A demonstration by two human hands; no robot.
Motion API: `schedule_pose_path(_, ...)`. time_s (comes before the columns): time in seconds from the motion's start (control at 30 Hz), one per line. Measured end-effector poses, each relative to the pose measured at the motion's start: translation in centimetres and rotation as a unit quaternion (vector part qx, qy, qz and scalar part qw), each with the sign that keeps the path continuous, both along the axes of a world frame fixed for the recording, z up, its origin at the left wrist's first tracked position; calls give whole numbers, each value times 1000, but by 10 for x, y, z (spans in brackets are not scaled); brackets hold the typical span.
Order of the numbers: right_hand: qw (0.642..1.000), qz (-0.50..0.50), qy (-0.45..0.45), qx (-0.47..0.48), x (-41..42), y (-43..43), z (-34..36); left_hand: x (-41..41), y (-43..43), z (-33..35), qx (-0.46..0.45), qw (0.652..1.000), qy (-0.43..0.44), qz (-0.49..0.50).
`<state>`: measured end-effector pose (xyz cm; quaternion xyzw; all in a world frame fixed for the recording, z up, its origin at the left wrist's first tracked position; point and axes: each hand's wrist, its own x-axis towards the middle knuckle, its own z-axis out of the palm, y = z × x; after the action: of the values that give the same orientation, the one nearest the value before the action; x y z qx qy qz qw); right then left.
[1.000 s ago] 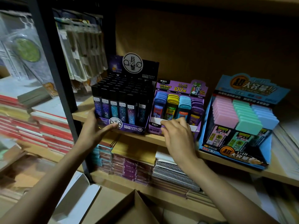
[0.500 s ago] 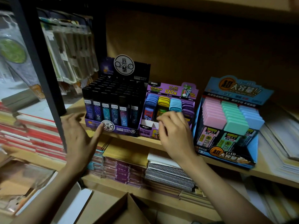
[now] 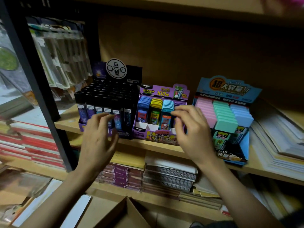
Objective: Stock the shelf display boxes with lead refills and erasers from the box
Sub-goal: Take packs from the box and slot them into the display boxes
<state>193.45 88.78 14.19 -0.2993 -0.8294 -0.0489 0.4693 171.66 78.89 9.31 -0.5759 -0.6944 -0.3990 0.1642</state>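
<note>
- Closest in, an open brown cardboard box [image 3: 126, 209] sits low, one flap raised.
- The left hand [image 3: 97, 139] hovers before the shelf's front edge. Its grip is loose and empty, fingers lightly curled in front of the black box.
- The right hand [image 3: 194, 134] is level with it, grip relaxed and holding nothing. Its fingertips [image 3: 179, 109] are at the purple box's right end; whether they touch it I can't tell.
- Along the front edge of the wooden shelf [image 3: 69, 124], the black cardboard display box [image 3: 134, 74] is packed with dark lead-refill tubes [image 3: 107, 96].
- Just beside it, the purple cardboard display box [image 3: 164, 92] holds blue, yellow, teal and purple refill cases [image 3: 155, 106].
- Further right stands a blue display box [image 3: 228, 88] of pastel blocks.
</note>
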Motion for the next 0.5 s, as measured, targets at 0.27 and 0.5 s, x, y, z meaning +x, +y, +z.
schedule_pose_path(0.27,927,-216,230,-201,100,28,0,114,33,18,-46,976,-12,-212)
schedule_pose_path(0.5,859,-130,290,-400,117,45,-12,159,53,6,-100,962,-47,-251)
